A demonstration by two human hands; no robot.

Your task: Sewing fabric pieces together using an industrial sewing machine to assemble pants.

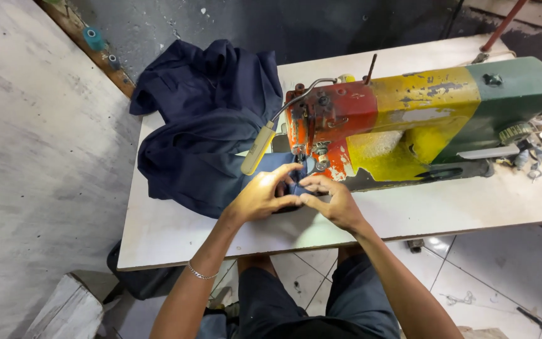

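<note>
A pale tabletop (177, 238) fills the middle of the room, set against a rough grey wall (26, 157) on one side and white floor tiles (497, 270) below. Across its far half sits a heavy old sewing machine (409, 119), its body painted red at the needle end, yellow in the middle and green toward the wheel, with the paint chipped all over. To the side of the machine's head a big heap of dark navy fabric (208, 125) is bunched up, spilling over the back edge of the tabletop and running in under the needle end. A slim lamp (257, 150) on a bent metal stalk hangs down from the machine's head and throws a bright patch on the work. Right below the needle, both hands are pressed together on a small folded edge of the fabric: the left hand (261, 194) pinches it with curled fingers, lit up by the lamp, and the right hand (334, 201) grips the same fold just beside it, fingertips touching. A thin silver bracelet (201, 274) circles the left wrist.
</note>
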